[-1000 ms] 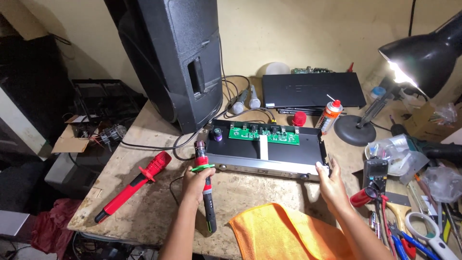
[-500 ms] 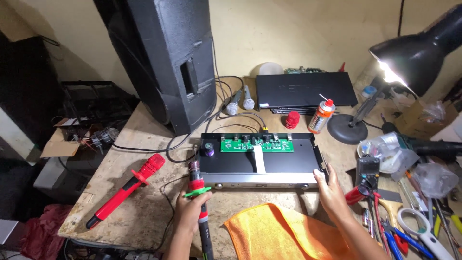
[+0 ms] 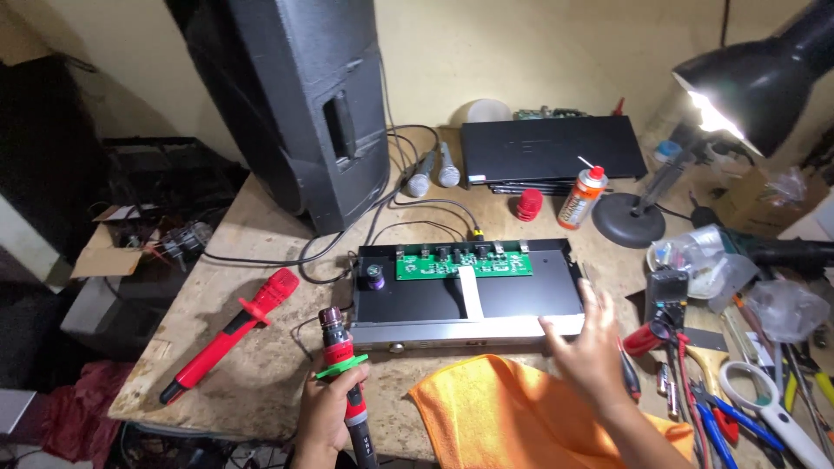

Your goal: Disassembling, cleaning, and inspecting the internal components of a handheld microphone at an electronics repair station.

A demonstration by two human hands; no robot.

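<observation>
From the head camera, the left hand [image 3: 326,415] has its grip wrapped tight around the lower body of a red wireless microphone [image 3: 346,391], held upright near the front edge of the desk [image 3: 252,365], its dark grille head just short of the silver front panel of the open receiver chassis [image 3: 469,291]. The right hand [image 3: 591,343] hovers with fingers spread and nothing in it, over the chassis's front right corner; whether it touches the metal I cannot tell, as the hand is blurred. To do this well, I judge the microphone should be kept steady and clear of the bare green circuit board [image 3: 465,262] at the back of the chassis, while the free hand steadies the case by its rim, not by the board or the white ribbon cable [image 3: 469,291]. Counted: two red microphones, the held one and a second red microphone [image 3: 230,334] lying on the desk to the left; two grey wired microphones [image 3: 433,174] beside the tall black speaker [image 3: 304,104]; one orange cloth [image 3: 512,412] under the right forearm; one spray can [image 3: 582,195]; one lit desk lamp [image 3: 747,87]; one closed black unit [image 3: 552,152] behind.
</observation>
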